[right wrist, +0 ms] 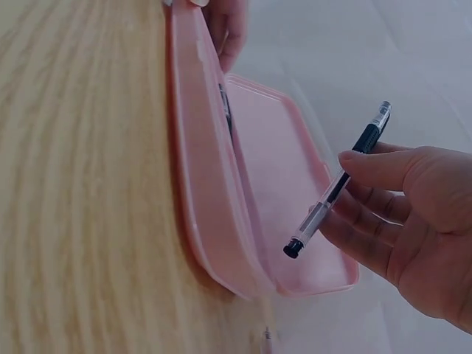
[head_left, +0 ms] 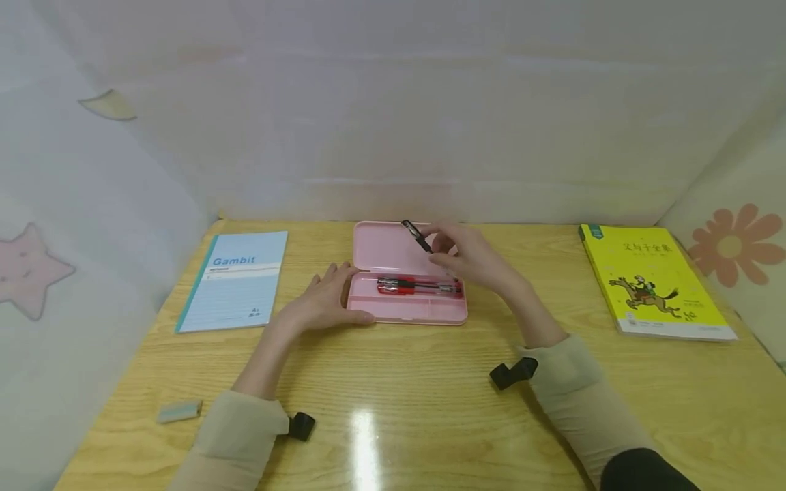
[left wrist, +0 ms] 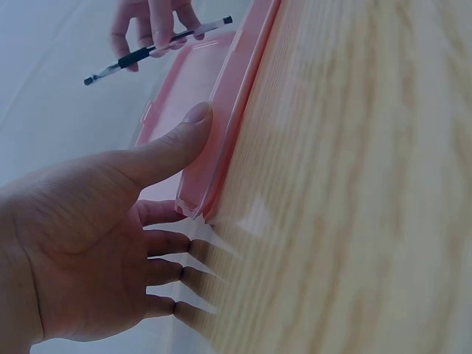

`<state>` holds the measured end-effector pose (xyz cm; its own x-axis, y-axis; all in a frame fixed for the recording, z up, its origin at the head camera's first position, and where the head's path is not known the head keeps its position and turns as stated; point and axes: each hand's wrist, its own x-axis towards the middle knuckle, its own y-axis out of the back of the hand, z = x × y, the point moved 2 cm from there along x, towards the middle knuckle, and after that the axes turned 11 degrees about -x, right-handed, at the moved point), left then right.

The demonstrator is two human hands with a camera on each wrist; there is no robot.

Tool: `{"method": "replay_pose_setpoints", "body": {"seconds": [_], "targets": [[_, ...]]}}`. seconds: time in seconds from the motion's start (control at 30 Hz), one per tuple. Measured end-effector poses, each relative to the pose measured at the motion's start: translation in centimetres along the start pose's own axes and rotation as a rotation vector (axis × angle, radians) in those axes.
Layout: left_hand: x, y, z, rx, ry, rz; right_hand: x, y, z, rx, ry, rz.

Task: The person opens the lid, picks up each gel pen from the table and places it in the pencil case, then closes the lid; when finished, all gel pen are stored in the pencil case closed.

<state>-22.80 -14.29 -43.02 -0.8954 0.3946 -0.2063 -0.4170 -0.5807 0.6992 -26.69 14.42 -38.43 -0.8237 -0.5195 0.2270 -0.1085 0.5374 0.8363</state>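
An open pink pencil case (head_left: 387, 308) lies on the table, its lid (head_left: 377, 247) folded back. Several red and black pens (head_left: 417, 286) lie together in its rear compartment. My left hand (head_left: 322, 300) rests at the case's left end; in the left wrist view the thumb (left wrist: 173, 151) touches the front wall and the other fingers extend fairly straight past the corner. Above the lid, my right hand (head_left: 469, 256) pinches a clear pen with a black grip (right wrist: 335, 188) between thumb and fingers. The pen is tilted and apart from the case.
A light blue notebook (head_left: 239, 279) lies left of the case. At the far right is a yellow book (head_left: 653, 283). A small grey-green block, perhaps an eraser (head_left: 179, 411), sits near the left sleeve. A white cloth (head_left: 393, 123) hangs behind the table.
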Motion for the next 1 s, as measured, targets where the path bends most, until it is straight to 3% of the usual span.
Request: {"method": "replay_pose_setpoints", "body": {"seconds": [0.23, 0.47, 0.67, 1.0], "targets": [[-0.1, 0.1, 0.0, -0.001, 0.003, 0.002, 0.3, -1.1, -0.3, -0.099, 0.039, -0.039], [0.0, 0.1, 0.0, 0.004, -0.005, -0.005, 0.2, -2.1, -0.6, -0.207, 0.011, -0.101], [0.1, 0.1, 0.0, 0.0, -0.009, -0.007, 0.1, -2.6, -0.8, -0.306, 0.036, -0.098], [0.2, 0.1, 0.0, 0.002, -0.006, -0.012, 0.0, -3.1, -1.0, -0.366, 0.074, -0.144]]}}
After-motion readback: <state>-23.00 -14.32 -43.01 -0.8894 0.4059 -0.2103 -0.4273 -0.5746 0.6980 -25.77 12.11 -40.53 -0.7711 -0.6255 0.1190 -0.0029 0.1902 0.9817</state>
